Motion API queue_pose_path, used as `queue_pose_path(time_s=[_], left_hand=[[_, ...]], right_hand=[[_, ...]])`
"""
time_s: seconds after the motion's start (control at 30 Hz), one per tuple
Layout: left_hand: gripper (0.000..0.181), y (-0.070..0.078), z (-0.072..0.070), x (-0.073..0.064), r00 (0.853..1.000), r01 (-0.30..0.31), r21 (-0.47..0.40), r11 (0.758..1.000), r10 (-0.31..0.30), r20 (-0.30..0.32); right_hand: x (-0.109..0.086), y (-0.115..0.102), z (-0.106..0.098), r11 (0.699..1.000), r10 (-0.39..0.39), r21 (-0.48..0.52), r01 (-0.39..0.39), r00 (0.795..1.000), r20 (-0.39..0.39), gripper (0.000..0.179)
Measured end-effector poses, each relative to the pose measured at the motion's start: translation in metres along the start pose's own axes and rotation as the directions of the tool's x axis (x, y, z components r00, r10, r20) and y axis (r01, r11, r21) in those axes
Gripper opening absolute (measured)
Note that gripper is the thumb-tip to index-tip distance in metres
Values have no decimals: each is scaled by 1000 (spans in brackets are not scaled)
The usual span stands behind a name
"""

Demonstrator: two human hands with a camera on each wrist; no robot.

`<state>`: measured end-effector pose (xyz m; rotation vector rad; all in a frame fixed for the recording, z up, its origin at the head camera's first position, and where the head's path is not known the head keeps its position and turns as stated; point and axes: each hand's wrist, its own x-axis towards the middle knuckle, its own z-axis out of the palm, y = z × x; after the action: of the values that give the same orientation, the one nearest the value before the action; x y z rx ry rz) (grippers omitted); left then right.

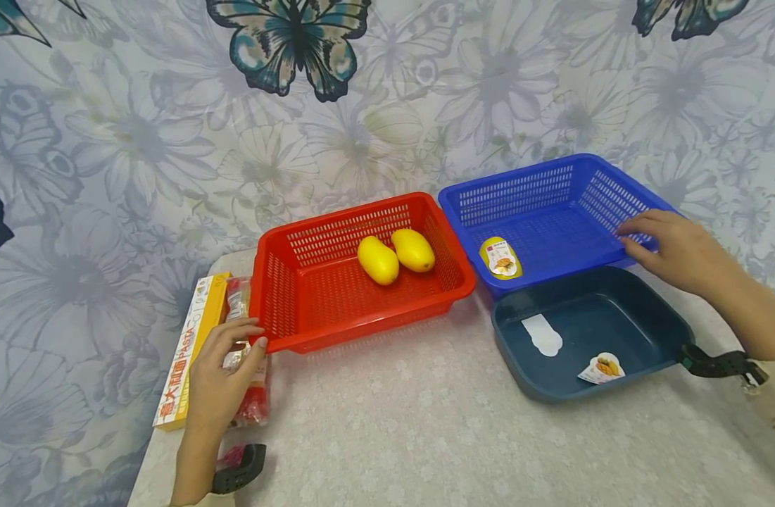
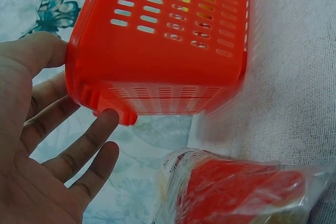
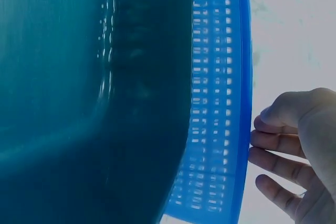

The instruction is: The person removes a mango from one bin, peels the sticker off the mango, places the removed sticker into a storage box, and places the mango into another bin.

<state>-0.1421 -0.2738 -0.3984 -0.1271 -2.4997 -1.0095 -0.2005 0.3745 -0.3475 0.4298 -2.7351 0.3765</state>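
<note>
My left hand [image 1: 219,373] touches the near left corner of the red basket [image 1: 355,331], its fingers [image 2: 86,142] spread and fairly straight at the rim. Two yellow mangoes [image 1: 378,260] lie in the right half of that basket. On the right, my right hand [image 1: 685,250] has its fingertips at the rim of the blue basket [image 1: 520,186], fingers loosely bent with nothing held. A yellow mango-like piece with a printed label [image 1: 501,259] lies in the blue basket's near left corner. The dark teal basin [image 1: 514,366] stands in front, below the right hand.
In the basin lie a white paper piece [image 1: 542,334] and a label with a fruit picture [image 1: 602,368]. A yellow and white pasta box [image 1: 191,345] and a red, clear-wrapped packet [image 1: 254,401] lie left of the red basket. A patterned wall [image 1: 172,141] stands behind the table [image 1: 393,422].
</note>
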Motion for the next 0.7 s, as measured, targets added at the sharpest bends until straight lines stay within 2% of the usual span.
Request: queue_pose_path(time_s=[0.33,0.7], left_hand=[[21,-3,1,1,999,-36,1,999,36,-9],[22,-3,1,0,999,-31,-6,1000,31,-7]], right_hand=[[-3,12,-4,996,77,-44,-77,997,16,25],[-6,28,-5,990,128,-54,-127,992,15,23]])
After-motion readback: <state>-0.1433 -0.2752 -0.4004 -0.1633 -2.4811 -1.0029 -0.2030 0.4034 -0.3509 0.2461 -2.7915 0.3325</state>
